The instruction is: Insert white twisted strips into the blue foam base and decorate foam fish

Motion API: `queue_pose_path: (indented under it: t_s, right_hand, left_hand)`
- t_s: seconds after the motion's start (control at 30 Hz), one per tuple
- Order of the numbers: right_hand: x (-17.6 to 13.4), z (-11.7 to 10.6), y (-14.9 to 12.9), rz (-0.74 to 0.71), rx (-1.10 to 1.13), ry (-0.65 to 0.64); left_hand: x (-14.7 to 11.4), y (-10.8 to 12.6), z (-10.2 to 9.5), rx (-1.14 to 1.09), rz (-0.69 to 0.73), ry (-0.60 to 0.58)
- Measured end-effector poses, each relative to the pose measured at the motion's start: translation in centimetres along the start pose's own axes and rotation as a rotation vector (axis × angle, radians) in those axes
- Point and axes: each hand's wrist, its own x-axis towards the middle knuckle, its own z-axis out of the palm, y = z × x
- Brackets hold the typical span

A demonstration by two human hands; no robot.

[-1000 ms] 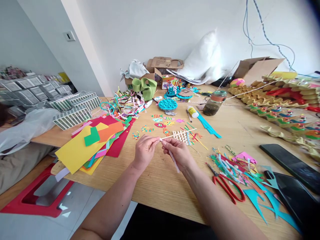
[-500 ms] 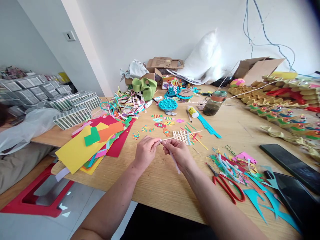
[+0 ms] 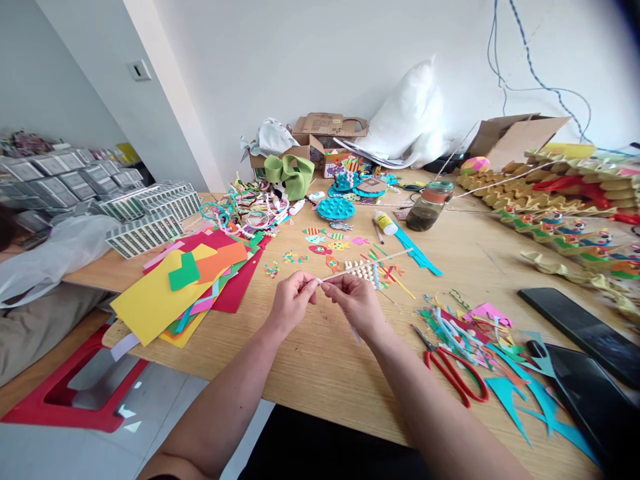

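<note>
Both hands meet above the near middle of the table. My left hand [image 3: 293, 301] is closed in a pinch at the near end of a thin wooden stick [image 3: 385, 259], where a bit of white shows at the fingertips. My right hand [image 3: 358, 308] pinches the same stick close beside it, and the stick points away to the right. A pale paper strip [image 3: 355, 333] hangs below my right hand, mostly hidden by it. Just beyond lie rows of small white curled pieces [image 3: 364, 271], thin coloured paper strips [image 3: 387, 270] and decorated paper fish [image 3: 320, 250].
Coloured paper sheets [image 3: 150, 303] lie at the left. Red-handled scissors [image 3: 457, 377], paper scraps [image 3: 500, 340] and phones [image 3: 585, 327] are at the right. Farther back stand a glue bottle [image 3: 385, 223], a glass jar [image 3: 430, 207] and egg cartons [image 3: 530, 183].
The stick's far end has swung slightly up and to the right. My right hand has turned over a little, so less of the hanging strip shows.
</note>
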Motion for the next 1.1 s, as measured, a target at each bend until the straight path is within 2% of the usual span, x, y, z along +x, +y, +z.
queue_pose_path:
  t_s: [0.27,0.4,0.5,0.57,0.63,0.8,0.9,1.0,1.1]
  right_hand:
    - [0.0,-0.4,-0.2,-0.109,-0.135,-0.044]
    - [-0.2,-0.3,-0.5,-0.216,-0.266,-0.044]
    - [-0.2,-0.3,-0.4,-0.217,-0.287,-0.035]
    - [-0.1,-0.4,-0.2,-0.185,-0.259,-0.024]
    - [0.1,-0.4,0.0,-0.137,-0.213,-0.006]
    - [0.3,-0.4,0.4,-0.040,-0.130,0.005]
    - [0.3,-0.4,0.4,-0.013,-0.091,-0.014]
    - [0.3,-0.4,0.2,-0.007,-0.051,-0.043]
    - [0.4,-0.5,0.2,-0.019,-0.005,-0.073]
  left_hand:
    - [0.5,0.1,-0.8,-0.450,-0.291,-0.141]
    - [0.8,-0.1,-1.3,-0.680,-0.450,-0.278]
    - [0.8,-0.2,-1.3,-0.735,-0.472,-0.319]
    - [0.7,-0.3,-1.2,-0.642,-0.410,-0.271]
    - [0.6,-0.6,-0.9,-0.455,-0.284,-0.187]
    - [0.4,-1.4,-0.1,0.134,0.226,0.048]
    - [0.2,-1.6,0.0,0.388,0.441,0.126]
    - [0.2,-1.6,-0.1,0.484,0.501,0.137]
    - [0.1,-1.6,-0.1,0.498,0.473,0.151]
